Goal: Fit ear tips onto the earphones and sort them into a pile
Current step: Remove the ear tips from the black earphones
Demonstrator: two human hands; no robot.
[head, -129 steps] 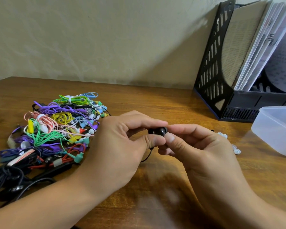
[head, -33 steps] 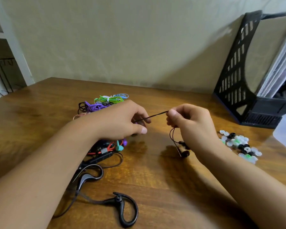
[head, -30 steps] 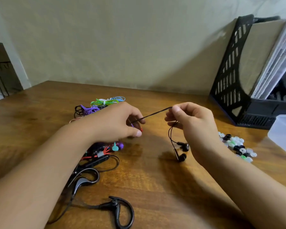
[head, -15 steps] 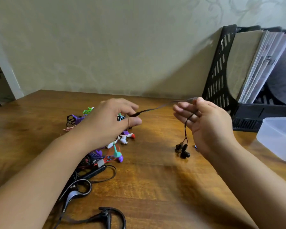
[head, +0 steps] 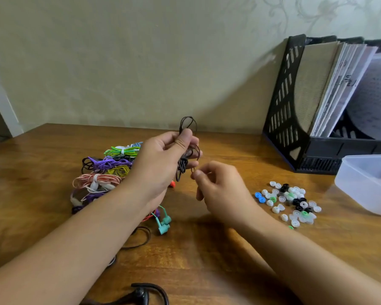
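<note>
The left hand [head: 163, 164] grips the coiled black earphones [head: 186, 148], and the right hand [head: 216, 186] pinches the loose end of the wire (hardly visible), so the coil may spring open if either grip slackens.

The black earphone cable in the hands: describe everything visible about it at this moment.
The black earphone cable is thin, dark and rubbery-looking, gathered into several loose loops. The left hand grips the bundle mid-height, above the wooden table, with one loop sticking up past the thumb and others hanging below. The right hand pinches a strand at the lower end. Its earbuds are not clearly visible.
</note>
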